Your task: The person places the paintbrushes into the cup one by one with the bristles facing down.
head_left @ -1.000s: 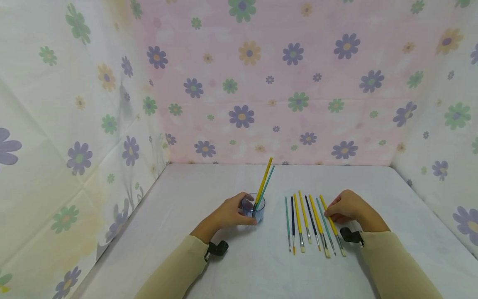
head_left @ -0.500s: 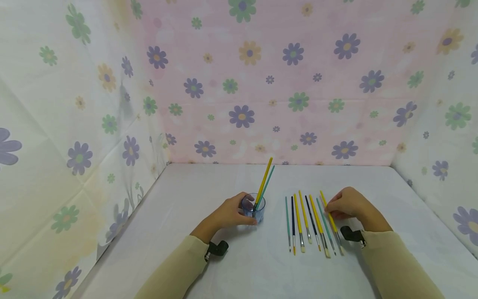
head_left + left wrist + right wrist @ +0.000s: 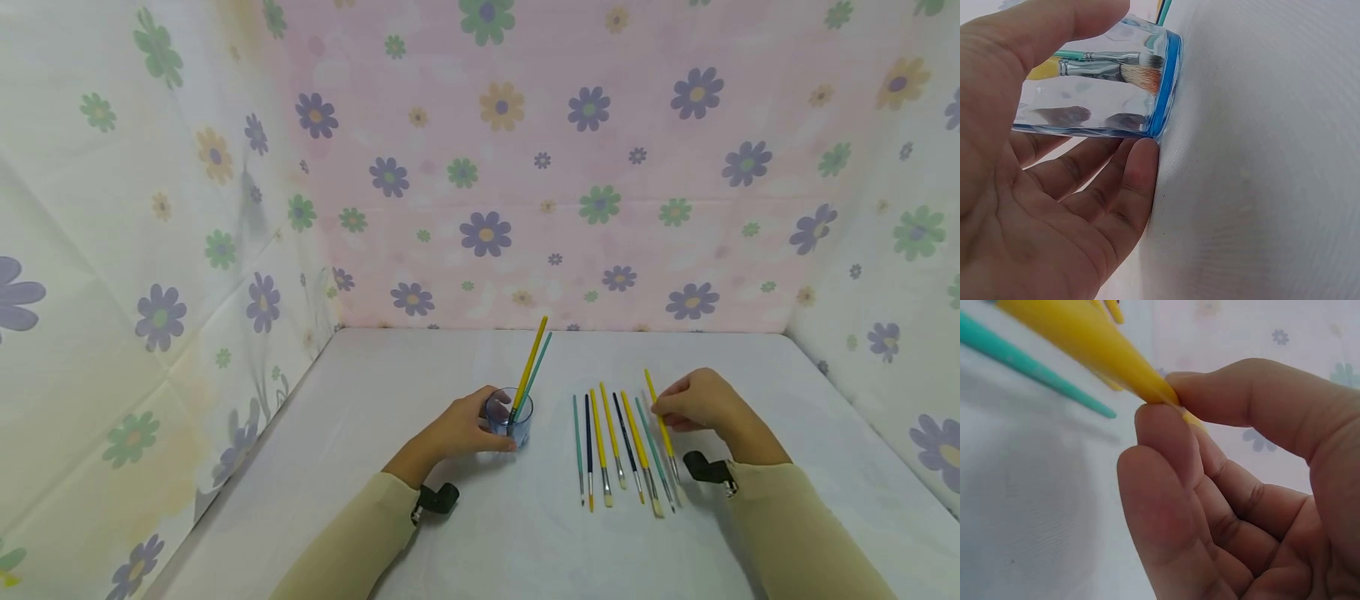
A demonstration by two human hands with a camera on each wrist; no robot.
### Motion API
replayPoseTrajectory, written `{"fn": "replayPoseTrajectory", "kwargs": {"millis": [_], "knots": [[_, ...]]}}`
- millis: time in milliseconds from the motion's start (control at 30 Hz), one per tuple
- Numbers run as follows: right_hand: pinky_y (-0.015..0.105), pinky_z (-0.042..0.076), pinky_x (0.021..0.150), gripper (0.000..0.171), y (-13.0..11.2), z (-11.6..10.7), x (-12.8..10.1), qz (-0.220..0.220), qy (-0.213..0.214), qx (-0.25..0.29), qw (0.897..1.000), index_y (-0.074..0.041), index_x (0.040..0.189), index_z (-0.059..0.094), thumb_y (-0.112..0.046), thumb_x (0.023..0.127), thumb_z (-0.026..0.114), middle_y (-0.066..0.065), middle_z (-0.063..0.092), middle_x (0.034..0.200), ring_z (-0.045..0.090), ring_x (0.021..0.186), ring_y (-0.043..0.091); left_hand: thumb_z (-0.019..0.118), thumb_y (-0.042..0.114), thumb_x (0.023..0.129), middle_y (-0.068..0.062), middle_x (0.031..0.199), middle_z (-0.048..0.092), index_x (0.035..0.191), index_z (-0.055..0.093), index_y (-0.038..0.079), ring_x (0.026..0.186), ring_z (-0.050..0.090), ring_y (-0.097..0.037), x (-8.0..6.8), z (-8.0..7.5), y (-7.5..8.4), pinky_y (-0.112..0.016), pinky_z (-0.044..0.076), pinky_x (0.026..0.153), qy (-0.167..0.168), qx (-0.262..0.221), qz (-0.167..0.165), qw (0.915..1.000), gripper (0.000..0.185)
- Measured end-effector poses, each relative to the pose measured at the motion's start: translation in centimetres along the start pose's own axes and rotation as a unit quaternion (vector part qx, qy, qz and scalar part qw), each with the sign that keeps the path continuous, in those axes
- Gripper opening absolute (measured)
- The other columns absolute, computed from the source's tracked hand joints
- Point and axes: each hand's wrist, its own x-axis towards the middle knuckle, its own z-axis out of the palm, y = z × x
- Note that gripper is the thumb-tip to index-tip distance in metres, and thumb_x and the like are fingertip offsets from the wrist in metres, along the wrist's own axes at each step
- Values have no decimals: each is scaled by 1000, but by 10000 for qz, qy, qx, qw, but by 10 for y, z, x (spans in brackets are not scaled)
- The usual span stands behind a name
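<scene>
My left hand (image 3: 461,427) holds a clear glass (image 3: 520,435) with a blue-tinted base, thumb on one side and fingers round the other. In it lean a yellow paintbrush (image 3: 534,358) and a teal paintbrush (image 3: 540,360); the left wrist view shows their bristles (image 3: 1141,76) down near the bottom. Between thumb and fingertips, my right hand (image 3: 697,406) pinches the yellow handle of another paintbrush (image 3: 1100,347), which is tilted, handle end up. Just left of it a teal paintbrush (image 3: 654,450) lies on the table.
Left of my right hand several paintbrushes lie side by side, bristles toward me, among them a dark blue one (image 3: 588,442) and a yellow one (image 3: 598,433). The white table (image 3: 405,375) ends at flower-patterned cloth walls (image 3: 555,275) behind and at both sides.
My right hand has risen slightly, lifting the rightmost yellow paintbrush; its handle end has moved up and away from me. The left hand and the glass have stayed still.
</scene>
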Motion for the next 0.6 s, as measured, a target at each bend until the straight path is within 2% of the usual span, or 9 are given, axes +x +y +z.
{"fn": "replayPoseTrajectory", "kwargs": {"millis": [600], "knots": [[34, 63, 74, 47, -25, 1, -14, -276, 174, 342, 9989, 5, 117, 68, -28, 88, 84, 16, 74, 101, 73, 83, 23, 91, 39, 78, 6, 120, 66, 136, 54, 25, 109, 65, -18, 1, 0, 0, -44, 57, 98, -5, 42, -31, 10000, 70]]}}
